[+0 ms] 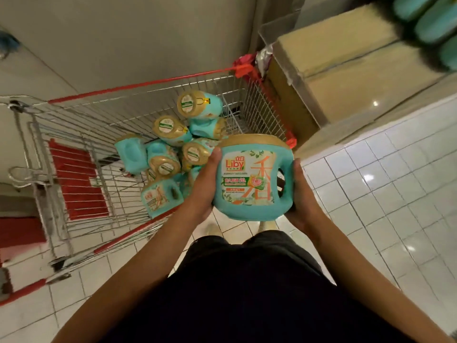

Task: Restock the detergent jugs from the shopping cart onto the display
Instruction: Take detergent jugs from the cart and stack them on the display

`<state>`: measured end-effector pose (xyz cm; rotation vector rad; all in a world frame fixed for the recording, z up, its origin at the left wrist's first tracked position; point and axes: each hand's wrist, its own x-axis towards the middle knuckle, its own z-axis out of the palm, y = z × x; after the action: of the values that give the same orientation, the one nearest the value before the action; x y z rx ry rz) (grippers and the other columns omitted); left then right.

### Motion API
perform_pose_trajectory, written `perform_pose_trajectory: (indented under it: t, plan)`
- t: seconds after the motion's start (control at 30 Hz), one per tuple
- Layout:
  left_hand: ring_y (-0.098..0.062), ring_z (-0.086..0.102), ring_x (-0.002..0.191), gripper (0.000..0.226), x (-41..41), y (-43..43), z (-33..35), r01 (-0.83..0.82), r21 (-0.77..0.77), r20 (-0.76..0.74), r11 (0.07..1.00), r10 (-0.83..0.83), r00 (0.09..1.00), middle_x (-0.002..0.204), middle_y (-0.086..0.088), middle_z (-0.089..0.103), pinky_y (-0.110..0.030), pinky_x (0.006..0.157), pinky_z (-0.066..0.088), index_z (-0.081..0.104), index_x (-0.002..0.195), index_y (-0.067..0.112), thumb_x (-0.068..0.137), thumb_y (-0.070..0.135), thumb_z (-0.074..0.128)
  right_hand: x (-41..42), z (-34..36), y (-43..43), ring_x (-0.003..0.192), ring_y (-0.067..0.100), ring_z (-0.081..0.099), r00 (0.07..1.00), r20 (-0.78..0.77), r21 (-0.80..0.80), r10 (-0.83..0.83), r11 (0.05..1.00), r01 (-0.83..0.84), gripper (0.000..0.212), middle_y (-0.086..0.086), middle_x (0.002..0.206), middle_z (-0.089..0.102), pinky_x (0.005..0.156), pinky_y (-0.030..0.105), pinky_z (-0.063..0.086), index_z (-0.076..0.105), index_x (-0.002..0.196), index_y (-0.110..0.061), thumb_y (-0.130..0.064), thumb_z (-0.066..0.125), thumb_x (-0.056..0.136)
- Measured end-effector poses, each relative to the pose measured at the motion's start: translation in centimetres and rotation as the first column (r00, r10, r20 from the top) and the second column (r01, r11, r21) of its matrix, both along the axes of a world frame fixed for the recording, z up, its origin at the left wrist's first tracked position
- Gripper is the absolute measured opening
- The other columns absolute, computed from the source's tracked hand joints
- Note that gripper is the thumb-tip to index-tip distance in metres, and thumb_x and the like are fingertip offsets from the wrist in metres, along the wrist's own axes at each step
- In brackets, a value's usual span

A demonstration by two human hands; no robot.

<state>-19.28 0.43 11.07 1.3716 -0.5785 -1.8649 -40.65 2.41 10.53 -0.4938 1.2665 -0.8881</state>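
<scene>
Detergent jug [252, 179] is in the air, upright with its label to the camera, clasped between both hands just right of the shopping cart [138, 85] and above the tiled floor [395, 184]. Left hand [205, 186] holds the plain side and right hand [303, 196] the handle side. Each thumb is hooked over the front edge, and the fingers wrap behind the jug where they're hidden, so the grip at the back can't be checked. The jug bottom covers part of both palms. The label reads "Liby" in red with two small Chinese characters above it, a big orange 香 on the right, and a green band ending in "30". The fine print below is too small to read. Cap is gold with nothing legible on top from this angle. The pile of teal jugs [170, 149] in the cart lies jumbled, some on their sides. Round white-and-green cap stickers are visible but unreadable, and one side label is blurred. The held jug and left forearm hide the near-right part of the pile, so the count is unclear. The cart's left end smears at the frame edge, with the red seat flap [76, 179] visible. The display jugs [430, 23] at top right are blurred teal shapes cut off by the frame, sitting over a cardboard box [333, 68].
</scene>
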Motion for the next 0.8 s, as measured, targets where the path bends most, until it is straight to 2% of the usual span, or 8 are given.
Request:
perform_pose_trajectory:
  t: [0.13, 0.2, 0.3, 0.4, 0.57, 0.8]
  plan:
    - [-0.029, 0.076, 0.111, 0.056, -6.8, -0.9, 0.8, 0.141, -0.005, 0.018, 0.99, -0.141, 0.99, 0.121, -0.01, 0.079, -0.044, 0.082, 0.065, 0.081, 0.116, 0.031, 0.098, 0.072, 0.048, -6.4, 0.4, 2.3, 0.131, 0.037, 0.064, 0.993, -0.036, -0.013, -0.115, 0.993, 0.115, 0.07, 0.016, 0.146, 0.062, 0.107, 0.064, 0.051, 0.044, 0.156, -0.022, -0.065, 0.027, 0.103]
    - [-0.029, 0.076, 0.114, 0.056, -10.7, -1.4, 1.0, 0.221, -0.031, 0.02, 0.975, -0.221, 0.975, 0.123, -0.009, 0.078, -0.046, 0.086, 0.065, 0.08, 0.118, 0.034, 0.099, 0.073, 0.045, -9.9, 0.7, 3.1, 0.13, 0.038, 0.065, 0.983, -0.061, -0.019, -0.174, 0.985, 0.174, 0.068, 0.017, 0.145, 0.061, 0.106, 0.066, 0.052, 0.044, 0.157, -0.023, -0.064, 0.024, 0.105]
    - [-0.029, 0.072, 0.121, 0.061, -16.5, -2.1, 1.2, 0.297, -0.049, 0.025, 0.953, -0.297, 0.955, 0.13, -0.008, 0.075, -0.05, 0.096, 0.062, 0.074, 0.13, 0.032, 0.1, 0.075, 0.044, -15.3, 1.4, 3.8, 0.125, 0.039, 0.067, 0.963, -0.084, -0.019, -0.257, 0.966, 0.256, 0.074, 0.017, 0.14, 0.065, 0.106, 0.067, 0.051, 0.046, 0.156, -0.026, -0.07, 0.032, 0.097]
    - [-0.029, 0.07, 0.125, 0.063, -22.6, -2.5, 1.1, 0.365, -0.058, 0.013, 0.929, -0.365, 0.931, 0.134, -0.01, 0.073, -0.046, 0.095, 0.062, 0.072, 0.134, 0.029, 0.102, 0.073, 0.041, -21.1, 1.8, 4.6, 0.129, 0.044, 0.063, 0.952, -0.071, -0.017, -0.299, 0.954, 0.298, 0.074, 0.023, 0.139, 0.064, 0.109, 0.07, 0.047, 0.05, 0.153, -0.027, -0.072, 0.034, 0.096]
    - [-0.03, 0.072, 0.121, 0.064, -31.8, -2.8, 1.2, 0.424, -0.056, -0.003, 0.904, -0.424, 0.905, 0.13, -0.01, 0.075, -0.048, 0.094, 0.062, 0.074, 0.131, 0.027, 0.103, 0.072, 0.036, -30.2, 2.1, 5.3, 0.131, 0.044, 0.061, 0.945, -0.081, -0.023, -0.317, 0.949, 0.316, 0.066, 0.023, 0.14, 0.063, 0.109, 0.069, 0.047, 0.053, 0.151, -0.03, -0.068, 0.029, 0.102]
    - [-0.031, 0.071, 0.122, 0.073, -40.0, -5.4, 1.7, 0.451, -0.092, 0.018, 0.888, -0.452, 0.892, 0.132, -0.012, 0.074, -0.053, 0.099, 0.06, 0.063, 0.143, 0.016, 0.103, 0.07, 0.034, -38.3, 2.7, 2.7, 0.129, 0.041, 0.063, 0.935, -0.081, -0.047, -0.344, 0.939, 0.342, 0.061, 0.02, 0.136, 0.066, 0.106, 0.069, 0.049, 0.055, 0.147, -0.033, -0.068, 0.033, 0.103]
